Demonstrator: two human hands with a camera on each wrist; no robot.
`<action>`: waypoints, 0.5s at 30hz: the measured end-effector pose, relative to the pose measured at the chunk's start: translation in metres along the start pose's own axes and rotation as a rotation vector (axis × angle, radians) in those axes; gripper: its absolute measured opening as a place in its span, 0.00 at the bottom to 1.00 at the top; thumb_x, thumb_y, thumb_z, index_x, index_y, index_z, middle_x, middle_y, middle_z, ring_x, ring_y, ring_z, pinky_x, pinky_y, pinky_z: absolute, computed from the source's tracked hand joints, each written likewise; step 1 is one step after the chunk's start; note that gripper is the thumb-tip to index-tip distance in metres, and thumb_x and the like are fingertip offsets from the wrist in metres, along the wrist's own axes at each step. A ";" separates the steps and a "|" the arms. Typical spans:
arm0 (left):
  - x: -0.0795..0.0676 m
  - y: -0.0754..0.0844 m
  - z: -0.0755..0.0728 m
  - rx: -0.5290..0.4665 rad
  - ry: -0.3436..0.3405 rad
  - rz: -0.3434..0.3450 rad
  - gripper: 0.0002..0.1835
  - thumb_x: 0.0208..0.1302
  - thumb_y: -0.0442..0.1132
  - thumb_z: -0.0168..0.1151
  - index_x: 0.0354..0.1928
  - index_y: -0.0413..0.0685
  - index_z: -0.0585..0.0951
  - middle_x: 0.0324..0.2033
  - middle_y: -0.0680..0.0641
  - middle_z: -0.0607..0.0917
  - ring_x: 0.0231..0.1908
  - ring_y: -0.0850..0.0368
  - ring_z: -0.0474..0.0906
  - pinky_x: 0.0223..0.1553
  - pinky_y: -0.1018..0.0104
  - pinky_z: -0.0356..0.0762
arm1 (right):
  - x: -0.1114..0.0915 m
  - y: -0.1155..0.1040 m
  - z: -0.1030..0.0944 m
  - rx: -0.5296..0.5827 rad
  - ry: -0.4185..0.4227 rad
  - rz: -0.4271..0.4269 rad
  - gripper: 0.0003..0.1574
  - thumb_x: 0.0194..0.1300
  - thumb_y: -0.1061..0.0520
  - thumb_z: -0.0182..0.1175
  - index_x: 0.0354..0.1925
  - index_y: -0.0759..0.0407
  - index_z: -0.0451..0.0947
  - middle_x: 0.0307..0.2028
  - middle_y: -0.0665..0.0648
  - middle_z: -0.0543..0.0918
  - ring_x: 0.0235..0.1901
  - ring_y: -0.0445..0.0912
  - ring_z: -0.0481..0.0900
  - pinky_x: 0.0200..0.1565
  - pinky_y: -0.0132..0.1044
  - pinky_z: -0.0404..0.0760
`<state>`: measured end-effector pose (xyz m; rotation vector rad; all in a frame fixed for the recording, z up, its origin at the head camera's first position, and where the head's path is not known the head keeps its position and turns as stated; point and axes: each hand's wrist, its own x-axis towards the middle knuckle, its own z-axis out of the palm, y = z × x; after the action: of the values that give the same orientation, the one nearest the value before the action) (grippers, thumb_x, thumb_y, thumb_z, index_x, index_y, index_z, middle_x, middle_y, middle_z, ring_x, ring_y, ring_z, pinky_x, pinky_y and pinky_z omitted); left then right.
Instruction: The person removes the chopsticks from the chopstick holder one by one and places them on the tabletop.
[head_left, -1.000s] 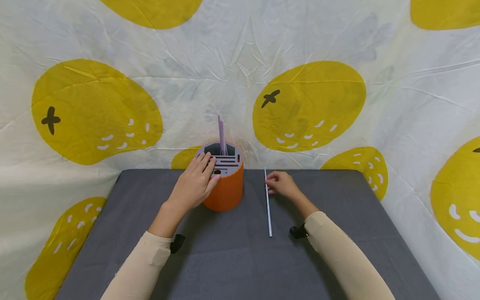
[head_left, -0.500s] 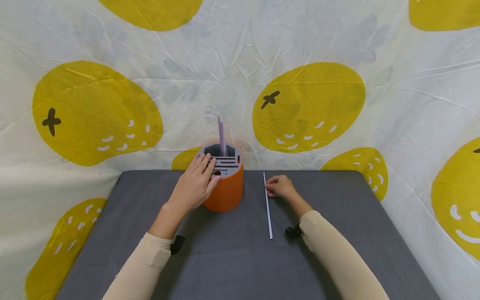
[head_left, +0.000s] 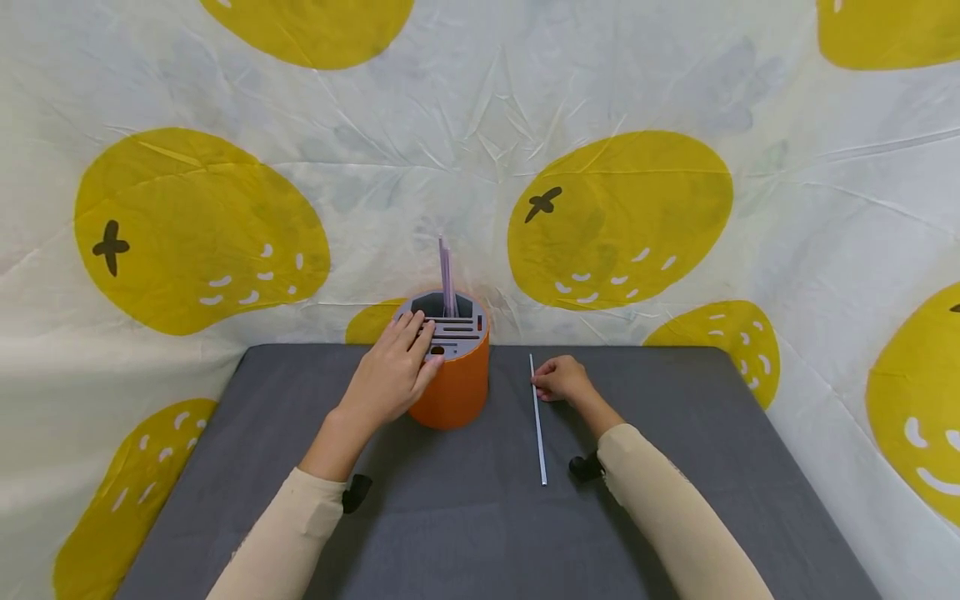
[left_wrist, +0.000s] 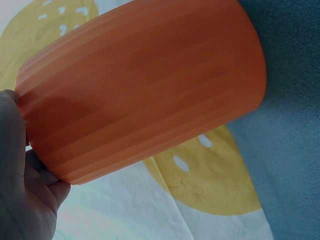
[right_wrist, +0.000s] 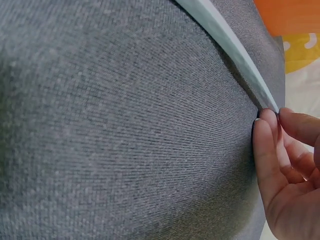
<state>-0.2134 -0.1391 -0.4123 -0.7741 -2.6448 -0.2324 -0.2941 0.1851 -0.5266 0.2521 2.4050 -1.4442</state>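
Note:
An orange cylindrical holder (head_left: 452, 396) with a grey slotted top (head_left: 459, 337) stands upright toward the back of the table. My left hand (head_left: 388, 371) rests across that top with fairly straight, slightly spread fingers. In the left wrist view, the orange side wall (left_wrist: 145, 90) fills much of the picture, and the hand (left_wrist: 30, 185) is at its rim. To the right, a thin, pale blue-white stick (head_left: 539, 437) lies lengthwise on the cloth. My right hand (head_left: 562, 379) pinches its far part between thumb and fingers, as the right wrist view shows at the stick's (right_wrist: 230, 45) end.
Several thin purple sticks (head_left: 447, 279) stand up from the holder's rear compartment. Dark grey cloth (head_left: 465, 533) covers the table, and its back edge meets a white curtain (head_left: 420, 192) printed with large yellow fruit.
My right hand and the pale stick have shifted slightly toward me. The left hand stays on the holder, and the head view tilts up a little.

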 end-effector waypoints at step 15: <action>0.000 -0.001 0.002 0.002 -0.030 -0.013 0.33 0.81 0.53 0.50 0.76 0.37 0.68 0.75 0.34 0.67 0.77 0.37 0.61 0.78 0.44 0.57 | -0.001 0.000 0.000 -0.034 0.005 -0.014 0.06 0.66 0.65 0.70 0.39 0.70 0.85 0.23 0.56 0.85 0.20 0.40 0.83 0.27 0.34 0.88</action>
<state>-0.2143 -0.1399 -0.4139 -0.7655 -2.6784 -0.2231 -0.2936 0.1849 -0.5262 0.2320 2.4376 -1.4093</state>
